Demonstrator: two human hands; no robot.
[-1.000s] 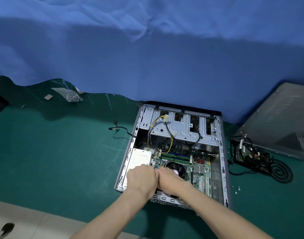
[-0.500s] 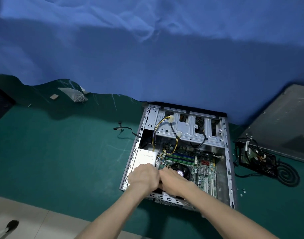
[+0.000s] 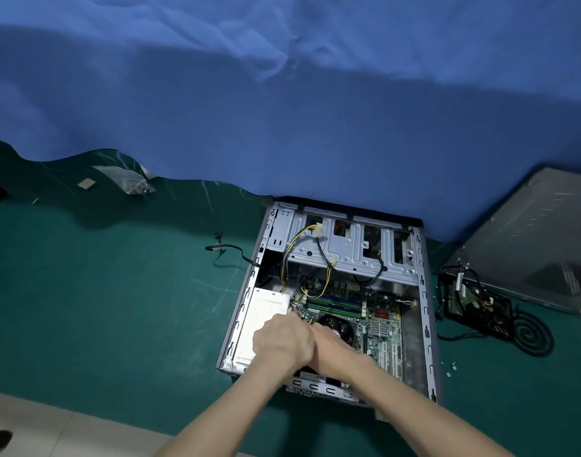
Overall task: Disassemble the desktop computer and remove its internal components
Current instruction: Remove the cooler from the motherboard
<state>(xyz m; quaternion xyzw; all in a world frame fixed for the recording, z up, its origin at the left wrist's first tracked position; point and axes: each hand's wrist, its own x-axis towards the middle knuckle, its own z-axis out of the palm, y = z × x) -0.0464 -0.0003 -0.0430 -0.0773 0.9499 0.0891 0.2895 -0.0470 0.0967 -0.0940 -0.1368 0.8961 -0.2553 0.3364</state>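
Green mat [image 3: 117,308] beneath open computer case [image 3: 424,308]

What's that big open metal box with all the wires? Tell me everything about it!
The case is a grey metal shell lying flat on the green mat, open on top, far end at the blue cloth. Inside: a green board, black fan, silver box at left, metal cage at the far end, yellow and black wires. The left hand and right hand reach in by the fan, fingers hidden.

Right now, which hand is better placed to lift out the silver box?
Probably left: the left hand overlaps the silver box at its right edge, while the right hand sits over the fan, farther right.
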